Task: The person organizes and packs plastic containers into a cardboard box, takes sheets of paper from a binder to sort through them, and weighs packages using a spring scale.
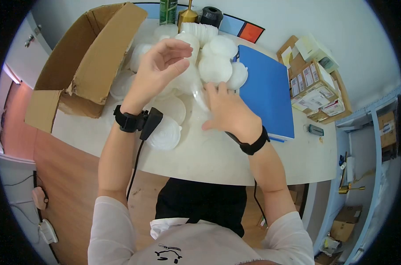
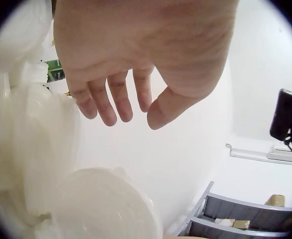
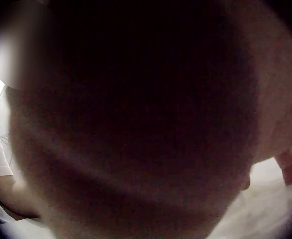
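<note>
A heap of round, whitish translucent plastic lids (image 1: pixel 216 68) covers the middle of the table, some in long stacks. Above its left part my left hand (image 1: pixel 160 66) is raised with loosely bent fingers and nothing in them. In the left wrist view those fingers (image 2: pixel 118 97) hang apart from the stacked lids (image 2: pixel 46 144) beside them. My right hand (image 1: pixel 231 110) is palm down at the heap's near right side, its fingertips right at the lids and a shiny clear edge. A loose lid (image 1: pixel 164 133) lies near my left wrist. Dark blur fills most of the right wrist view.
An open cardboard box (image 1: pixel 88 57) stands at the left. A large blue folder (image 1: pixel 266 92) lies right of the lids. Behind them are a green can (image 1: pixel 168 11), a brass-coloured object (image 1: pixel 188 17) and a black object (image 1: pixel 211 17). Cartons (image 1: pixel 313 84) sit at the back right.
</note>
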Tool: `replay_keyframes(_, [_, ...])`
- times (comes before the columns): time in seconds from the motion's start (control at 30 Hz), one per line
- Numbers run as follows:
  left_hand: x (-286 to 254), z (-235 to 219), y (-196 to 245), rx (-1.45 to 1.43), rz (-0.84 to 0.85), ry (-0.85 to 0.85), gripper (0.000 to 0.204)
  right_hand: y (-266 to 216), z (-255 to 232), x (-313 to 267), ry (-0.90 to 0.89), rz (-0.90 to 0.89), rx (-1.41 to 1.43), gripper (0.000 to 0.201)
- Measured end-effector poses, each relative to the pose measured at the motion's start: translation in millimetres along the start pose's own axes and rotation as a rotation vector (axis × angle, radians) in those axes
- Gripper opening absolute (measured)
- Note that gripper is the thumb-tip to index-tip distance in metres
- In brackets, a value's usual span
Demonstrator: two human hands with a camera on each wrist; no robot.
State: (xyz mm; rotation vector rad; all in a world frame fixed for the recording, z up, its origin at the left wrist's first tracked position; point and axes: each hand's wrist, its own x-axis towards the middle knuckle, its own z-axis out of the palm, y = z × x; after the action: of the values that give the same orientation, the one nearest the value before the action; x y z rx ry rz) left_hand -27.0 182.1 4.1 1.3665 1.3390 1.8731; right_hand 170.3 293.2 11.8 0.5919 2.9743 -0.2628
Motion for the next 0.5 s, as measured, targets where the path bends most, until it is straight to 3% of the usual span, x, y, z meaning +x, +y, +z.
replay_keyframes(0.13, [-2.2, 1.6, -1.5, -0.075, 0.042, -0.116, 0.038, 15.1, -15.7, -2.2, 0.019, -0.024, 0.056, 0.097])
replay_keyframes(0.2, [-3.7, 6.8, -1.2, -0.116, 0.071, -0.172, 0.040, 26.5, -31.9, -2.6, -0.109, -0.038, 0.214, 0.085])
replay_keyframes(0.3, [-7.8, 15.6, 0.0, -0.117, 0.081, -0.276, 0.040, 37.8, -51.6, -10.3, -0.162, 0.038, 0.154, 0.078])
replay_keyframes(0.37, [-9.2, 17.2, -1.5, 0.038, 0.028, -0.345, 0.047, 43.5, -62.1, -17.1, -0.172, 0.083, 0.154, 0.076])
replay_keyframes(0.5, [-9.2, 16.5, 4.6, 0.150, -0.081, -0.457, 0.057, 54.7, -67.2, -23.9, -0.094, 0.000, 0.219, 0.077])
